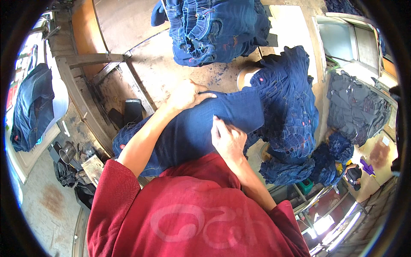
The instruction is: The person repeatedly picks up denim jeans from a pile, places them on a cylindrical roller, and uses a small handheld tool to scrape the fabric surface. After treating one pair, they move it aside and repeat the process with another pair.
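A pair of dark blue jeans (180,128) lies across in front of me, one leg spread flat with its hem end to the right. My left hand (187,97) pinches the far edge of that leg between thumb and fingers. Over the near side of the same leg is my right hand (229,139), its fingers curled together and pointing away from me. Whatever those fingers hold, if anything, is too small to make out. Just right of the hem, a heaped pile of blue jeans (287,103) hangs down, showing loose threads and small red spots.
Beyond my hands a tall stack of folded jeans (218,32) sits on the worn wooden table (158,55). Dark grey garments (357,105) are heaped at the right. More jeans (32,107) lie at the far left, near a metal cup (67,153). A wooden frame (79,100) edges the table's left side.
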`<state>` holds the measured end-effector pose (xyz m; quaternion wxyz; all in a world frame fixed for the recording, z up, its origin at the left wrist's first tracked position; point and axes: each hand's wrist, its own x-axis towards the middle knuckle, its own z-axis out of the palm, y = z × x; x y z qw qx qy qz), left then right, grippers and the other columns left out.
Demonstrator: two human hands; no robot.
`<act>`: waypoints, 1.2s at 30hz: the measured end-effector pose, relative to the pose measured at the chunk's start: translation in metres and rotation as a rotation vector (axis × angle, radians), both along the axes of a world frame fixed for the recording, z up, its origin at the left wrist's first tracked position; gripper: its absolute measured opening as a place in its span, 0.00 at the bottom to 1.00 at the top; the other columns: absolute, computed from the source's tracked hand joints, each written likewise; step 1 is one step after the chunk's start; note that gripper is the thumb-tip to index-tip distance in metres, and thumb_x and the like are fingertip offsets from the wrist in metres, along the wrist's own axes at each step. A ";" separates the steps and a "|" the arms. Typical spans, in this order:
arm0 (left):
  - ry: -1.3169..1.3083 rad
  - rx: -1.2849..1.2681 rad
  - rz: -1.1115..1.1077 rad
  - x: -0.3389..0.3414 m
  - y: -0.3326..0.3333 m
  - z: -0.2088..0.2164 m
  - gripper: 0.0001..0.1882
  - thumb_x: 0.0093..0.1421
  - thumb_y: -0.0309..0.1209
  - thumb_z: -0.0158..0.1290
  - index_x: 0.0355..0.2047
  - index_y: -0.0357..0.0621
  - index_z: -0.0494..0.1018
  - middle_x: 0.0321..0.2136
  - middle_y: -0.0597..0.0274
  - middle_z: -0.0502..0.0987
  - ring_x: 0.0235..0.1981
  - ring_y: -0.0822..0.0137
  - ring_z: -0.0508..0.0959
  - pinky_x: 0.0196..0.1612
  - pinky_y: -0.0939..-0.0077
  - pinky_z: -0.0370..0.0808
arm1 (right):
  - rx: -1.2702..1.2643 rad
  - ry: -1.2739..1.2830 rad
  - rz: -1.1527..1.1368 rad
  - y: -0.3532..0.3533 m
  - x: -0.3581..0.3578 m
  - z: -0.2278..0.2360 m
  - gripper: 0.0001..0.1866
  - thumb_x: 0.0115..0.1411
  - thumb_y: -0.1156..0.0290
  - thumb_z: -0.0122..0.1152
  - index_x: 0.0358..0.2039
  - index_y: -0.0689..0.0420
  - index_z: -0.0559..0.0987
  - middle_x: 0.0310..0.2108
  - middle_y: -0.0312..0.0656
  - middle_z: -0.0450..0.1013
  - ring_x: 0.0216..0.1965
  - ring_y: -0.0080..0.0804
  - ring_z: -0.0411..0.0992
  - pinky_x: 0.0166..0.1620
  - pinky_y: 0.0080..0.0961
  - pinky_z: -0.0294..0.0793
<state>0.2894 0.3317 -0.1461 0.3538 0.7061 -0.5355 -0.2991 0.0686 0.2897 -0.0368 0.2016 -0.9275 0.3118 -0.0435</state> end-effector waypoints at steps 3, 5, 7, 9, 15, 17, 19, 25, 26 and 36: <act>-0.018 0.018 -0.020 0.002 -0.001 0.002 0.21 0.64 0.54 0.67 0.31 0.48 0.89 0.15 0.50 0.79 0.18 0.51 0.82 0.27 0.59 0.79 | 0.070 0.027 -0.032 0.003 -0.011 0.009 0.04 0.63 0.72 0.71 0.39 0.52 0.86 0.21 0.40 0.80 0.19 0.35 0.80 0.24 0.32 0.77; -0.013 0.048 -0.032 0.003 -0.001 0.003 0.22 0.64 0.54 0.67 0.31 0.48 0.89 0.15 0.50 0.79 0.18 0.51 0.82 0.27 0.59 0.79 | 0.089 -0.035 -0.061 0.003 -0.011 0.005 0.05 0.64 0.72 0.70 0.41 0.51 0.86 0.21 0.39 0.80 0.19 0.35 0.80 0.24 0.32 0.77; -0.018 0.067 -0.032 0.003 -0.001 0.004 0.22 0.64 0.55 0.67 0.30 0.48 0.89 0.16 0.50 0.79 0.18 0.51 0.83 0.28 0.60 0.79 | 0.077 -0.116 -0.078 -0.002 -0.003 -0.008 0.08 0.66 0.70 0.68 0.44 0.49 0.86 0.20 0.37 0.79 0.19 0.34 0.79 0.23 0.31 0.78; -0.014 0.048 -0.012 0.002 -0.001 0.004 0.22 0.65 0.55 0.66 0.30 0.48 0.89 0.15 0.50 0.79 0.19 0.50 0.83 0.28 0.60 0.80 | 0.031 -0.126 -0.053 -0.005 0.003 -0.017 0.08 0.65 0.70 0.68 0.45 0.49 0.86 0.19 0.37 0.79 0.19 0.35 0.79 0.23 0.32 0.78; -0.020 0.018 -0.003 0.000 -0.001 0.001 0.23 0.65 0.55 0.66 0.30 0.49 0.89 0.16 0.49 0.79 0.20 0.50 0.84 0.29 0.60 0.81 | -0.010 0.059 -0.002 0.000 -0.005 0.001 0.08 0.65 0.71 0.68 0.45 0.49 0.86 0.20 0.37 0.81 0.19 0.34 0.80 0.23 0.32 0.79; -0.044 0.012 -0.009 0.001 -0.001 0.000 0.23 0.64 0.55 0.66 0.29 0.48 0.89 0.16 0.49 0.79 0.20 0.50 0.84 0.29 0.59 0.81 | -0.002 0.047 -0.007 0.001 -0.006 0.005 0.07 0.65 0.71 0.68 0.43 0.49 0.86 0.21 0.37 0.81 0.20 0.34 0.81 0.23 0.32 0.79; -0.018 0.041 -0.018 0.001 -0.001 0.000 0.23 0.64 0.55 0.66 0.29 0.48 0.89 0.15 0.49 0.79 0.19 0.50 0.83 0.28 0.59 0.80 | 0.056 -0.082 -0.060 -0.001 -0.004 0.003 0.03 0.65 0.72 0.70 0.40 0.53 0.86 0.21 0.39 0.80 0.19 0.34 0.80 0.24 0.32 0.77; 0.018 0.010 0.004 0.000 -0.001 0.000 0.23 0.64 0.55 0.67 0.28 0.48 0.89 0.15 0.49 0.78 0.19 0.50 0.83 0.28 0.59 0.80 | 0.040 -0.052 -0.029 -0.009 0.001 -0.010 0.04 0.66 0.71 0.68 0.40 0.51 0.85 0.19 0.35 0.78 0.18 0.34 0.79 0.22 0.32 0.77; 0.010 -0.013 0.002 0.000 -0.001 -0.001 0.23 0.64 0.55 0.67 0.29 0.47 0.89 0.15 0.49 0.78 0.19 0.50 0.83 0.28 0.59 0.80 | 0.035 -0.013 -0.014 -0.008 -0.001 -0.008 0.03 0.66 0.71 0.68 0.40 0.51 0.84 0.18 0.35 0.78 0.18 0.34 0.78 0.22 0.32 0.77; -0.063 -0.003 -0.008 0.001 -0.001 -0.002 0.20 0.63 0.55 0.68 0.32 0.52 0.90 0.16 0.57 0.81 0.17 0.58 0.82 0.26 0.62 0.78 | 0.067 0.020 -0.031 -0.011 -0.002 -0.006 0.02 0.67 0.69 0.69 0.39 0.50 0.84 0.16 0.36 0.77 0.16 0.33 0.79 0.22 0.32 0.78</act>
